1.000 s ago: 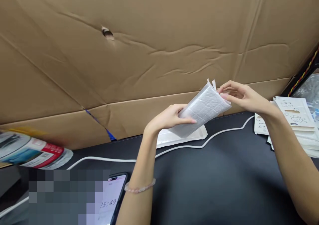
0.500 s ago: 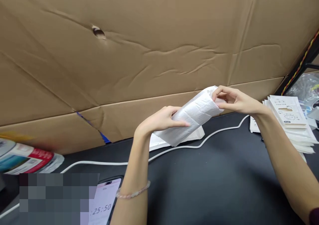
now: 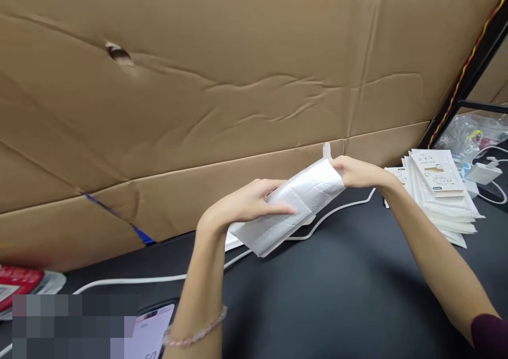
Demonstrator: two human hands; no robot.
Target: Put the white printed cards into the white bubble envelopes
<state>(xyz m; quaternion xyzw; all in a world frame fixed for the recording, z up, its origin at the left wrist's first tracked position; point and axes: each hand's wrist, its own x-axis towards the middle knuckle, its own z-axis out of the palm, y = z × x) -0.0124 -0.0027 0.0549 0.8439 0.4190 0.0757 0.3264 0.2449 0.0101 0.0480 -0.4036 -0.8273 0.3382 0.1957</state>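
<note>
A white padded mailer (image 3: 301, 197) is held tilted above the dark tabletop, its right end higher than its left. My left hand (image 3: 254, 203) wraps round its lower half, thumb across the near face. At the upper right end my right hand (image 3: 353, 171) is closed on the mailer's edge, its fingertips partly hidden behind or inside the opening. A narrow whitish strip (image 3: 326, 150) sticks up at that end. Beneath, another flat white piece (image 3: 234, 241) lies on the table, mostly covered by the mailer and my left hand.
A stack of white mailers (image 3: 432, 211) with printed cards (image 3: 438, 176) on top sits at the right. A white cable (image 3: 130, 281) crosses the table. A phone (image 3: 153, 324) lies at lower left. Cardboard (image 3: 238, 110) walls the back; a charger (image 3: 482, 172) is far right.
My right hand's fingers, bent over the mailer's open end before, are now closed at its edge. A narrow strip now stands up there. The whole view has shifted to the right.
</note>
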